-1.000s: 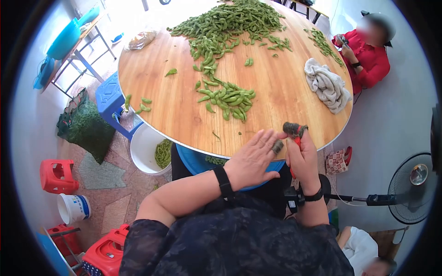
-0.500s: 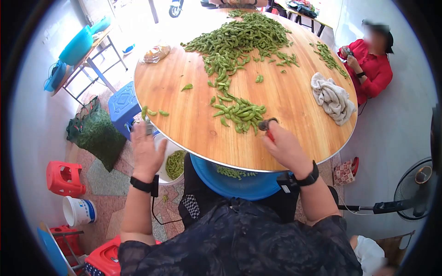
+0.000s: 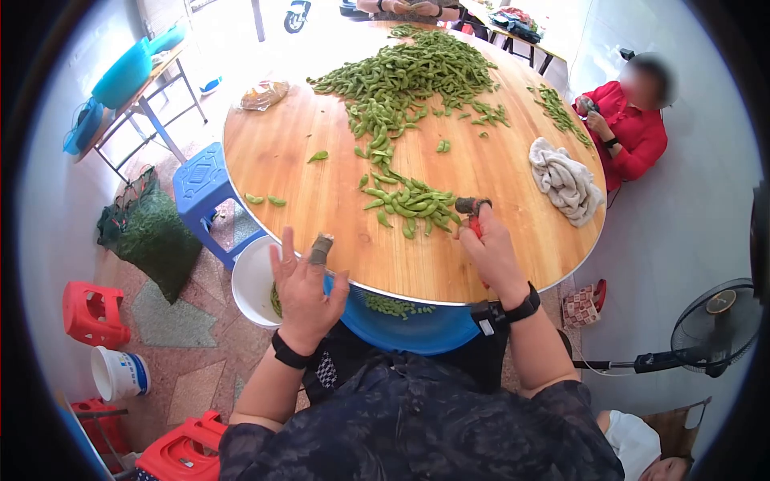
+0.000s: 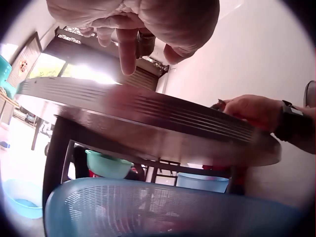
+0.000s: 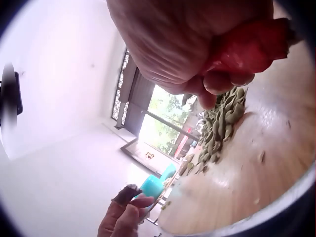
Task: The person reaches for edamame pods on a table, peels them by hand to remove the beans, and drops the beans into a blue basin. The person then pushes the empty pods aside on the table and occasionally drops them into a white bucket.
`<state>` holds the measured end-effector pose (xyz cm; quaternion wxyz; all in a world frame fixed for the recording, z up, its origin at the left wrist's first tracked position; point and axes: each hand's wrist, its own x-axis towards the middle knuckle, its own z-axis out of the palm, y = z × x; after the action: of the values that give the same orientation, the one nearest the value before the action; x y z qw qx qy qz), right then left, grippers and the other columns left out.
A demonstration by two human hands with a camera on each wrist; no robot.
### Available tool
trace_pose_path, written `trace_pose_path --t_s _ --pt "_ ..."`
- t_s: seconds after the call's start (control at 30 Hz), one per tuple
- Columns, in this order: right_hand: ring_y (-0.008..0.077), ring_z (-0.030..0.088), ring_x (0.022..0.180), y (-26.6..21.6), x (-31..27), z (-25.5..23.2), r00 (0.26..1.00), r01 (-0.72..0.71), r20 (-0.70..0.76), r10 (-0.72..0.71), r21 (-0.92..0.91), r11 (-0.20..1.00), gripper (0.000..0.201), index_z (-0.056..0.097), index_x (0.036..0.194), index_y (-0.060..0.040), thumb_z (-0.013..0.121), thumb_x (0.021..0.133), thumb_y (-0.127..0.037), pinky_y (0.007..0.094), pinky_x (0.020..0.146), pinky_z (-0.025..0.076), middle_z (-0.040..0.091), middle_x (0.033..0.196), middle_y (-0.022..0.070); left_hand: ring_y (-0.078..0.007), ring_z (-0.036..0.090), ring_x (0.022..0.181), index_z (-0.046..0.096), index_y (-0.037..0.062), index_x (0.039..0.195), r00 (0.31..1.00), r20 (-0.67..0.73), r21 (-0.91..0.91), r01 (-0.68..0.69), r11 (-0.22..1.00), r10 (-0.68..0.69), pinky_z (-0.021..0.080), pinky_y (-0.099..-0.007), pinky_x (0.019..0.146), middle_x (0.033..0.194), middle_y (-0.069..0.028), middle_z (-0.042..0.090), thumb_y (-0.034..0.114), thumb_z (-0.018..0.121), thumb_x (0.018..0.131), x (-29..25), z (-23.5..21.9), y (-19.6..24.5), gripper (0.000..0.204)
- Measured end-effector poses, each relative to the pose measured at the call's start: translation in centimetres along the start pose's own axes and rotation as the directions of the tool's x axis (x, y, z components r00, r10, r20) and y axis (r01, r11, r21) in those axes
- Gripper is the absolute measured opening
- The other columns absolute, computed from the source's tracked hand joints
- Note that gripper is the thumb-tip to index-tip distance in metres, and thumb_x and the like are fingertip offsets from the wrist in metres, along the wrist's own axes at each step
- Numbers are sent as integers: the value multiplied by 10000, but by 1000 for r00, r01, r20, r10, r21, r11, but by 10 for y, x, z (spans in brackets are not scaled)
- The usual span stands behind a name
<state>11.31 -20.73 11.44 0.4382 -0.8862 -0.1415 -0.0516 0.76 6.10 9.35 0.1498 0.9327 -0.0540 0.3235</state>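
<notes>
My right hand (image 3: 495, 250) curls round a red handle (image 5: 247, 47), and a dark wrap (image 3: 472, 206) covers a fingertip. What tool the handle belongs to cannot be told. This hand is over the table (image 3: 353, 232), at the right end of a small heap of green soybean pods (image 3: 417, 200). With its fingers spread, my left hand (image 3: 307, 298) is at the table's near left edge, between the white bucket (image 3: 255, 280) and the blue basin (image 3: 409, 325). A grey-green wrap (image 3: 321, 248) sits on one of its fingers, and it holds nothing.
A large pile of pods (image 3: 417, 72) lies at the back. Two pods (image 3: 265, 200) lie by the left edge, a crumpled cloth (image 3: 565, 180) at right. Shelled beans (image 3: 393, 306) lie in the basin. A blue stool (image 3: 200, 180), a fan (image 3: 714, 317) and a person in red (image 3: 634, 128) surround the table.
My left hand went from beside the right hand out to the left edge, then partway back. The pod nearest that edge is gone. My right hand moved left to the small heap.
</notes>
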Motion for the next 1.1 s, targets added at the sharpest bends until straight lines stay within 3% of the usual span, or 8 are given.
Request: trace_pose_path --t_s 0.1,0.17,0.2,0.3,0.53,0.63,0.87,1.1 --pt "310 631 712 -14 -21 7 995 -89 -3 95 331 940 232 538 1083 -24 536 860 -88 362 638 492 590 724 173 -306 592 992 545 -29 1191 998 52 -546 12 838 20 468 -383 860 1042 -169 610 139 634 838 0 16 21 401" --pt "305 637 676 -24 -38 18 986 92 -163 -44 298 950 288 537 1132 -3 561 857 -84 361 606 509 610 734 169 -152 599 928 555 -24 1176 878 474 -821 469 326 -68 475 -261 799 1064 -99 618 151 551 939 -1 24 46 295" --pt "305 637 676 -27 -47 21 987 88 -155 -41 307 948 288 537 1132 -3 561 857 -84 361 606 509 610 734 169 -117 593 916 563 -16 1169 762 646 -763 646 -6 -48 472 -230 785 1074 -76 620 153 514 970 -2 31 59 265" --pt "302 674 678 -37 -65 21 956 287 -24 -293 -139 948 441 484 1242 30 607 836 -87 371 564 519 659 791 145 -104 593 889 559 11 1180 689 723 -634 694 -341 59 475 -230 777 1065 -43 624 157 466 998 9 41 77 251" --pt "395 581 597 -30 -67 4 969 241 -94 -227 167 956 118 528 942 9 553 834 -33 417 511 464 562 684 191 -66 568 806 579 57 1091 692 718 -671 661 -337 -73 455 -212 721 947 -12 636 169 485 993 10 32 81 176" --pt "409 569 647 -28 -68 -6 971 25 217 -98 316 948 100 477 940 -2 498 867 -67 402 551 446 532 688 215 -52 526 717 579 70 992 633 774 -599 731 -328 -3 425 -198 655 844 17 600 177 508 985 3 25 78 129" --pt "423 555 646 -31 -72 -14 832 -253 553 28 334 908 124 425 915 2 495 874 -91 420 551 434 528 692 217 -29 404 655 537 56 867 618 780 -626 771 115 101 357 -203 581 725 56 485 126 550 958 -9 20 71 116" --pt "453 546 645 -27 -77 -15 827 47 539 -159 217 975 153 404 912 6 505 854 -93 475 545 418 522 658 243 -135 405 569 489 13 763 727 672 -679 533 505 137 370 -297 535 614 -43 445 95 600 899 -5 8 77 194"
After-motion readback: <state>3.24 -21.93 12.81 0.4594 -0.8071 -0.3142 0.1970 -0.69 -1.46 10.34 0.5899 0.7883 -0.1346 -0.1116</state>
